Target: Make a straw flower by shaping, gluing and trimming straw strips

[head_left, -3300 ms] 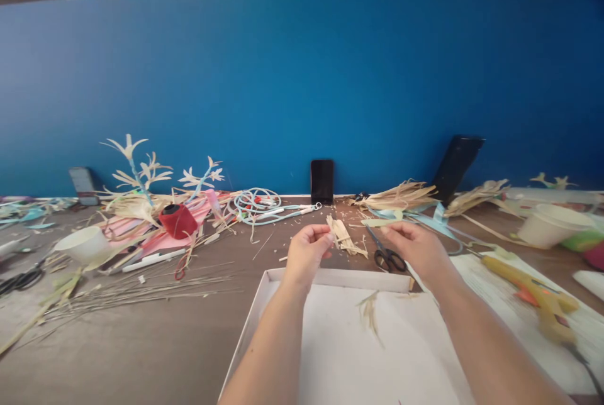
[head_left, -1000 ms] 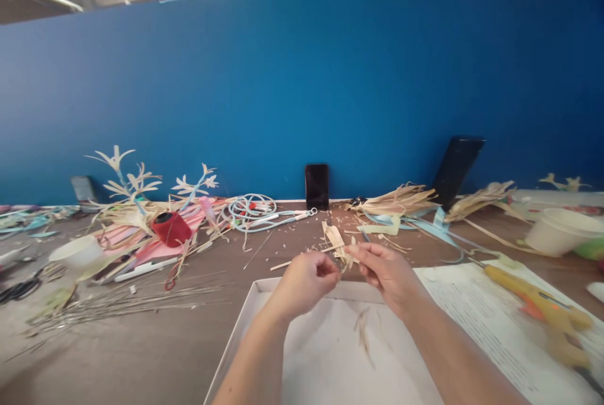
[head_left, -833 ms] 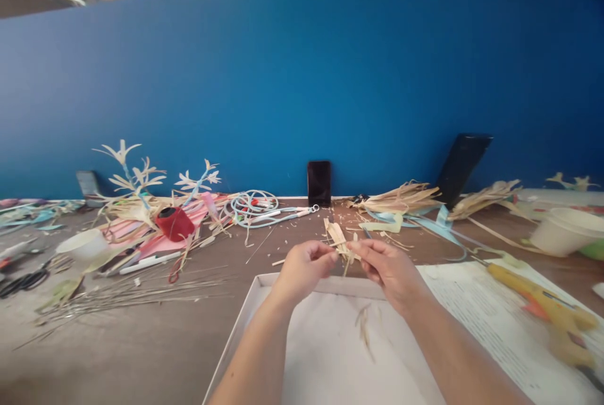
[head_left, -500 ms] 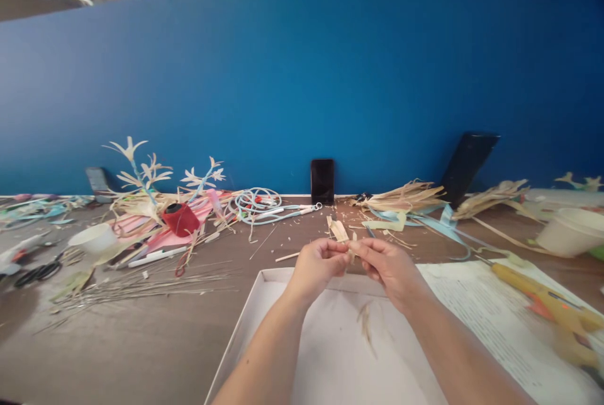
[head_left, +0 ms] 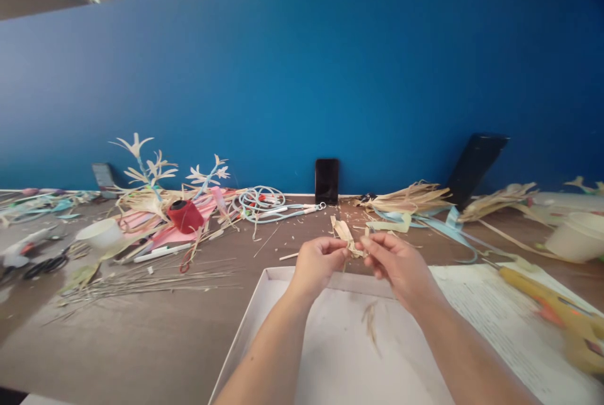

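Above the far rim of the white tray [head_left: 278, 274] on the counter [head_left: 141, 342], the left hand [head_left: 318, 261] and right hand [head_left: 399, 261] each pinch one small dried straw piece [head_left: 353, 248] between closed fingertips.

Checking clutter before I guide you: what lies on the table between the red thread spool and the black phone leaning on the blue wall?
In the head view, between the red thread spool and the black phone lies a coiled pale-blue cord, with straw scraps beside it.
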`<state>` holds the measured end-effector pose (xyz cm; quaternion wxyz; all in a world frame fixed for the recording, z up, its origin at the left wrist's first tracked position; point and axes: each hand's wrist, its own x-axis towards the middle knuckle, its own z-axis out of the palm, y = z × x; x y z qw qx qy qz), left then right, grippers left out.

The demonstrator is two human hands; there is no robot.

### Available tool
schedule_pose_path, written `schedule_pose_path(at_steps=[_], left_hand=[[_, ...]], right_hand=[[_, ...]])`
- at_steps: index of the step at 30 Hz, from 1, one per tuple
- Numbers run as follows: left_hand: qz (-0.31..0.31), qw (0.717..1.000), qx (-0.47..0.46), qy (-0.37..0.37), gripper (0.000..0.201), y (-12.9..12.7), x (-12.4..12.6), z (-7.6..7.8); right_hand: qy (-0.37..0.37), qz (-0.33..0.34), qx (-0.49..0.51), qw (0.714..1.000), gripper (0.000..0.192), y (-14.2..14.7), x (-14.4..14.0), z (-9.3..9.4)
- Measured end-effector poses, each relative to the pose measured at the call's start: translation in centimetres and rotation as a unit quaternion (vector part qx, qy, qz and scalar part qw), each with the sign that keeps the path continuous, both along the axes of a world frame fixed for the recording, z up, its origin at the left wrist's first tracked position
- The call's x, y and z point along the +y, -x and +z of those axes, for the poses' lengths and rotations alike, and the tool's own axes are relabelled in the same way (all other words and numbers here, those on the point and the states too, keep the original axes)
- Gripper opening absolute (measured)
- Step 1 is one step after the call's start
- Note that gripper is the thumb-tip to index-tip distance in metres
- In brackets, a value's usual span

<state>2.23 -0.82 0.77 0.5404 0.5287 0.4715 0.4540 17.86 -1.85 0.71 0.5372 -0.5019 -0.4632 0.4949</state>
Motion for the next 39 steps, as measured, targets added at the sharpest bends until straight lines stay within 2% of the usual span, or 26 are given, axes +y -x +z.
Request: schedule_pose_path(at_steps=[5,11,20,27,35,39], left_hand=[[-0.021,0.998,0.044,-0.033,0.027,0.03,-0.59,0.61],[-0.030,0.996,0.064,-0.049,0.023,-0.24,-0.74,0.58],[-0.020,0.999,0.025,0.010,0.028,-0.27,-0.68,0.57],[-0.020,0.999,-0.013,0.043,0.029,-0.56,-0.53,0.36],[-0.009,1.000,-0.003,0.026,0.025,-0.55,-0.43,0.18],[-0.012,0.999,-0.037,0.030,0.026,-0.70,-0.40,-0.20]], right_hand=[[0.001,0.032,-0.038,0.999,0.035,0.55,-0.18,0.00],[-0.025,-0.006,-0.123,0.992,0.031,0.39,-0.31,0.21],[-0.026,-0.005,-0.176,0.984,0.025,0.53,-0.52,0.55],[-0.040,-0.003,-0.204,0.978,0.030,0.57,-0.58,0.72],[-0.032,0.011,-0.193,0.981,0.027,0.81,-0.61,0.74],[-0.024,0.026,-0.148,0.988,0.032,0.73,-0.51,0.31]])
